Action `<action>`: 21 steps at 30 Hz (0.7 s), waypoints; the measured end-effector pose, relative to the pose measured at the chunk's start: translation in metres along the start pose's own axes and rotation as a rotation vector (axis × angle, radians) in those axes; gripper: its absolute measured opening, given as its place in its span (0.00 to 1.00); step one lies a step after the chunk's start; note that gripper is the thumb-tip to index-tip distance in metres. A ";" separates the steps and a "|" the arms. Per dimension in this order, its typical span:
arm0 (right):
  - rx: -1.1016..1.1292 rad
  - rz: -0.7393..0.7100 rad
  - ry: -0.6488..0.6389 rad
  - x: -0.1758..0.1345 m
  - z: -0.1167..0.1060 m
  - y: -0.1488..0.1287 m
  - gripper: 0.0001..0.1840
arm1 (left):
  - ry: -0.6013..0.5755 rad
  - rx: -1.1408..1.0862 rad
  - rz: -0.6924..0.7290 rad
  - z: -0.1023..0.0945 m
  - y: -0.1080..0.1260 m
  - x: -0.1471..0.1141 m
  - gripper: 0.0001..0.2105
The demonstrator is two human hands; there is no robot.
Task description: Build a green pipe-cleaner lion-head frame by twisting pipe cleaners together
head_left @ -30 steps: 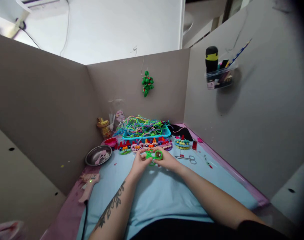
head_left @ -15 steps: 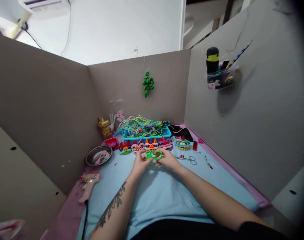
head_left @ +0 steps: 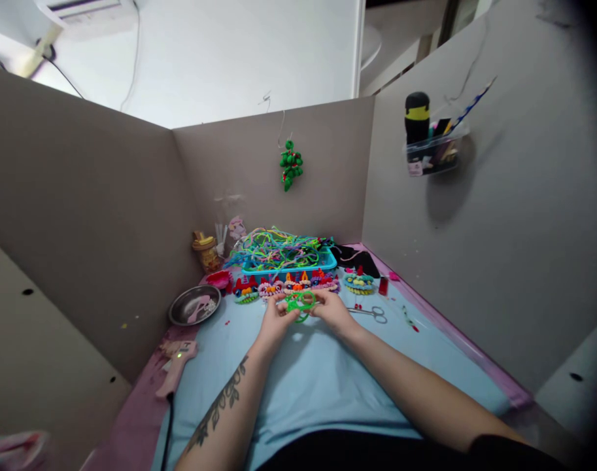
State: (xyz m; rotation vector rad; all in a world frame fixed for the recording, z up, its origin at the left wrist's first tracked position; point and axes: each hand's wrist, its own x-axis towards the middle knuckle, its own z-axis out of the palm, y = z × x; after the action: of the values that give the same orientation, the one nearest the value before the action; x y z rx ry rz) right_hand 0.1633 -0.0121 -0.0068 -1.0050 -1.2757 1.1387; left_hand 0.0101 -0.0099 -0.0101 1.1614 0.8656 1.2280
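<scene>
Between my two hands, above the light blue cloth (head_left: pixel 298 386), is a looped green pipe cleaner piece (head_left: pixel 302 301). My left hand (head_left: pixel 277 318) is closed on its left side, thumb and fingers pinched together. On the other side my right hand (head_left: pixel 331 313) pinches the green loops with thumb and forefinger. Some fingertips are hidden behind the piece. Just beyond the hands stands a row of colourful fuzzy monster-like figures (head_left: pixel 298 284). Scissors (head_left: pixel 369 313) lie close to my right hand.
A blue tray (head_left: pixel 288 269) heaped with coloured pipe cleaners stands at the back. To the left are a metal bowl (head_left: pixel 194 306) and a pink glue gun (head_left: pixel 178 369) with a black cable. Grey panels enclose the table; a clear box (head_left: pixel 433 157) of tools hangs on the right one.
The green loops have turned and shifted slightly between my fingers. My right hand has changed its grip a little; the left stays almost in place.
</scene>
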 end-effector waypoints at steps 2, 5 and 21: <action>0.006 -0.044 0.070 -0.001 0.002 -0.001 0.23 | 0.008 -0.010 0.014 0.000 -0.001 0.001 0.29; 0.022 -0.058 0.158 -0.003 0.003 0.000 0.26 | 0.043 -0.015 0.059 -0.002 -0.003 0.003 0.28; 0.136 0.311 -0.541 -0.014 -0.006 -0.010 0.19 | 0.160 -0.076 0.131 -0.010 -0.001 0.006 0.26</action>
State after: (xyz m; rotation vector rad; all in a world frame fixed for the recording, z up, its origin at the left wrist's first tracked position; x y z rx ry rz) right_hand 0.1707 -0.0270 0.0006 -0.8377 -1.4627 1.7998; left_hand 0.0020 -0.0026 -0.0126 1.0836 0.8640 1.4640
